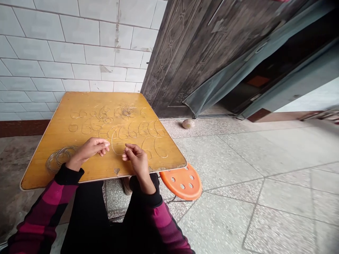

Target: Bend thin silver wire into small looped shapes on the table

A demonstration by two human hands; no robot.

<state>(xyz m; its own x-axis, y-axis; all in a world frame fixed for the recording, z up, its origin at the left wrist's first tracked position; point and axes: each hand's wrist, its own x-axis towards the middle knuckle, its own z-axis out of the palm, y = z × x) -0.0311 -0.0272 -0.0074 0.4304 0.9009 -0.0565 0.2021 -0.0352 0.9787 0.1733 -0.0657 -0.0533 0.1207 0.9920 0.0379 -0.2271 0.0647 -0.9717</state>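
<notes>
My left hand [91, 150] and my right hand [136, 160] are over the near half of a yellow wooden board [42, 169]. A thin metal wire loop [113, 148] curves between them, and the fingertips of both hands pinch it. Several small wire loops shaped like a 6 [140, 128] lie in rows across the far half, some overlapping in a tangle [128, 112]. A loose coil of wire [60, 158] lies just left of my left wrist. Larger bent wire curves [159, 148] rest to the right of my right hand.
An orange perforated stool [182, 181] stands by the board's right corner. A dark metal door [196, 53] and a white tiled wall [71, 53] rise behind the board. A small round stone [188, 124] sits on the speckled tile floor [238, 211].
</notes>
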